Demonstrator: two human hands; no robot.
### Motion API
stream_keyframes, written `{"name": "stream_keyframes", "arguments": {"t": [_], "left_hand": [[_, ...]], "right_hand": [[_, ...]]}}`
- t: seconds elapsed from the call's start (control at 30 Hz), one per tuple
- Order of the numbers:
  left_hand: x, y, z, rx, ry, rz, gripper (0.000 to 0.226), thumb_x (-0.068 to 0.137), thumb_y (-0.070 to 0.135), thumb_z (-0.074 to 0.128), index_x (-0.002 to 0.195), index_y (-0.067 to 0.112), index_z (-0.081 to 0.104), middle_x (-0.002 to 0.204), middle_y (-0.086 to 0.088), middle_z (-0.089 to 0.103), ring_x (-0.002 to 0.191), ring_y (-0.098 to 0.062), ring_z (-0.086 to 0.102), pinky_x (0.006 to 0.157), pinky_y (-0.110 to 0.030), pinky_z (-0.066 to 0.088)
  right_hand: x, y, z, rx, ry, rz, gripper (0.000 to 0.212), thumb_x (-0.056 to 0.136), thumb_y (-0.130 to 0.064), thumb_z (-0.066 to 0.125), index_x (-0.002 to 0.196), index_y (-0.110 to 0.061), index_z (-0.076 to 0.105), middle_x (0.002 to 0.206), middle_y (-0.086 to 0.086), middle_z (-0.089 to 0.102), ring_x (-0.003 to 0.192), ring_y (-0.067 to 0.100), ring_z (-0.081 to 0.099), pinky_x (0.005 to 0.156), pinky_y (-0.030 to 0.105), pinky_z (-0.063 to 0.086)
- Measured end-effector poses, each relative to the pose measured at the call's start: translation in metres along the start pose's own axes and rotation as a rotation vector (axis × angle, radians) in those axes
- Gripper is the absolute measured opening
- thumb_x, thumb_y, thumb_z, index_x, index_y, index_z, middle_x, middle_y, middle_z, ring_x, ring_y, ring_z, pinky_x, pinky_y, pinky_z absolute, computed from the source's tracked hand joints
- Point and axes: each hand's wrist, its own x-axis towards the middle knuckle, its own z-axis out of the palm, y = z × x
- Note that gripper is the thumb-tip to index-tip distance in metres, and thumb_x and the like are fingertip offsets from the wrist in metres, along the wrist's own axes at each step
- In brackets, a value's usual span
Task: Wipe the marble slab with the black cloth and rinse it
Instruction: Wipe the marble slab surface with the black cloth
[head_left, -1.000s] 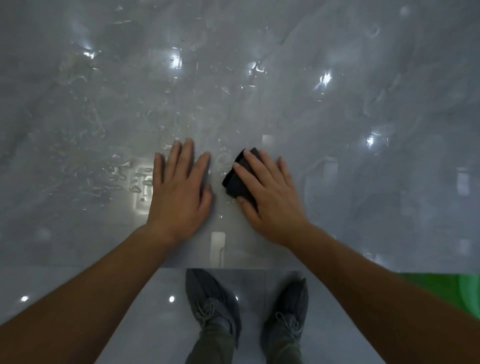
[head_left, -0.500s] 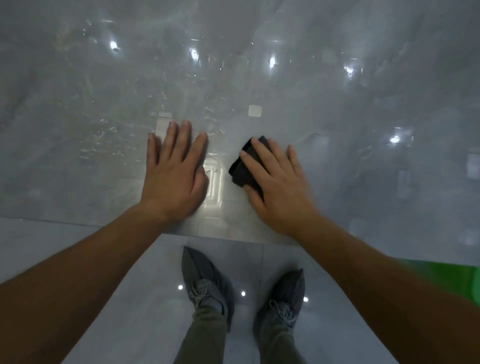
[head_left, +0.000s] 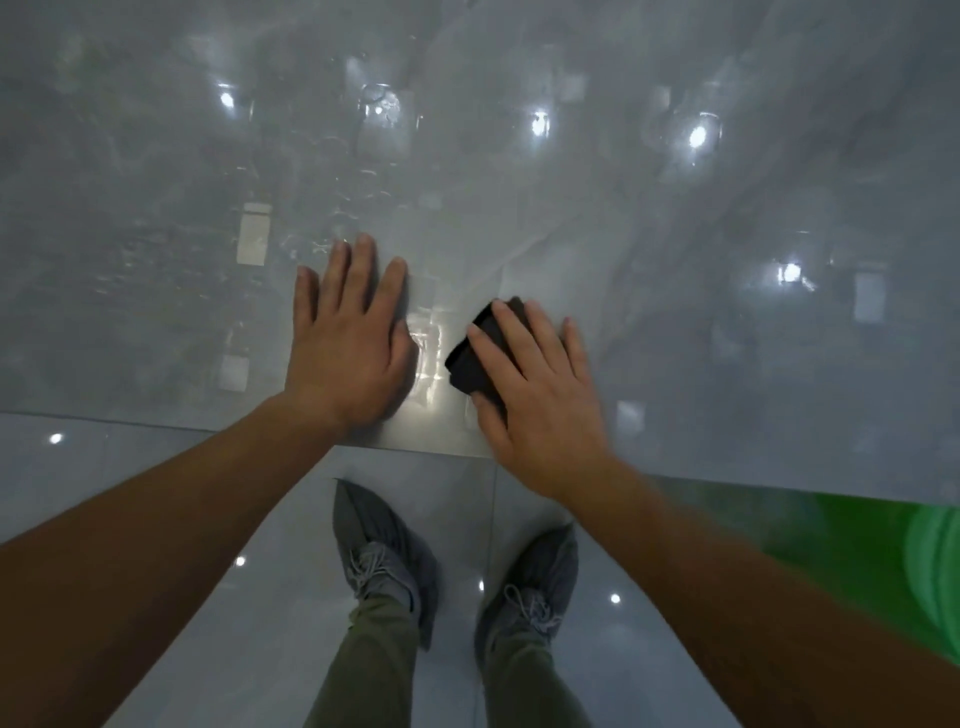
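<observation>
A glossy grey marble slab (head_left: 675, 234) fills the upper part of the view, wet with streaks and droplets on its left half. A folded black cloth (head_left: 475, 356) lies on the slab close to the near edge. My right hand (head_left: 535, 395) presses flat on the cloth with straight fingers and covers most of it. My left hand (head_left: 345, 343) rests flat on the bare slab, a little to the left of the cloth, fingers spread forward.
The slab's near edge (head_left: 156, 423) runs across the view just below my hands. Below it is a shiny tiled floor (head_left: 208, 571) with my two grey shoes (head_left: 384, 545). A green object (head_left: 909, 561) sits under the slab at the lower right.
Both hands have drawn back toward the slab's near edge, the right hand dragging the cloth along. The view has tilted down, so more floor shows.
</observation>
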Motion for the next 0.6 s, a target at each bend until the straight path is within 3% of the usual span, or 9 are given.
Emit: {"name": "stream_keyframes", "arguments": {"t": [0.07, 0.2, 0.33, 0.5, 0.6], "left_hand": [[-0.005, 0.006, 0.000, 0.011, 0.001, -0.006, 0.065, 0.097, 0.044, 0.022, 0.158, 0.021, 0.019, 0.168, -0.014, 0.005, 0.155, -0.031, -0.002, 0.123, -0.055, 0.000], [-0.021, 0.017, 0.007, 0.001, -0.002, 0.018, 0.063, 0.097, 0.044, 0.023, 0.157, 0.023, 0.022, 0.167, -0.014, 0.009, 0.155, -0.033, 0.002, 0.122, -0.058, 0.005], [-0.023, 0.022, 0.012, -0.012, -0.001, -0.009, 0.065, 0.096, 0.043, 0.023, 0.157, 0.024, 0.023, 0.167, -0.014, 0.010, 0.154, -0.034, 0.004, 0.122, -0.058, 0.007], [-0.023, 0.016, 0.010, 0.002, 0.031, 0.010, 0.060, 0.098, 0.041, 0.024, 0.156, 0.025, 0.028, 0.167, -0.011, 0.017, 0.154, -0.031, 0.012, 0.122, -0.054, 0.013], [-0.024, 0.009, 0.006, 0.000, 0.038, 0.036, 0.060, 0.100, 0.040, 0.021, 0.156, 0.020, 0.028, 0.166, -0.007, 0.020, 0.154, -0.027, 0.014, 0.121, -0.050, 0.017]], "right_hand": [[-0.006, 0.023, -0.007, -0.007, -0.008, -0.008, 0.060, 0.094, -0.041, 0.051, 0.150, -0.021, 0.043, 0.163, 0.007, 0.032, 0.152, 0.031, 0.023, 0.122, 0.057, 0.014], [-0.048, 0.080, -0.026, 0.039, 0.066, 0.290, 0.063, 0.093, -0.041, 0.048, 0.152, -0.018, 0.040, 0.163, 0.010, 0.030, 0.153, 0.030, 0.021, 0.123, 0.057, 0.013], [-0.060, 0.074, -0.025, 0.024, 0.123, 0.454, 0.061, 0.095, -0.040, 0.046, 0.151, -0.018, 0.040, 0.163, 0.011, 0.030, 0.153, 0.033, 0.019, 0.124, 0.057, 0.012], [-0.028, 0.014, -0.003, 0.031, 0.056, 0.122, 0.059, 0.093, -0.039, 0.054, 0.148, -0.021, 0.045, 0.161, 0.010, 0.035, 0.151, 0.035, 0.025, 0.122, 0.057, 0.016], [-0.036, 0.031, -0.007, 0.041, -0.012, -0.006, 0.059, 0.096, -0.040, 0.050, 0.151, -0.021, 0.042, 0.163, 0.007, 0.030, 0.153, 0.031, 0.021, 0.122, 0.057, 0.016]]}}
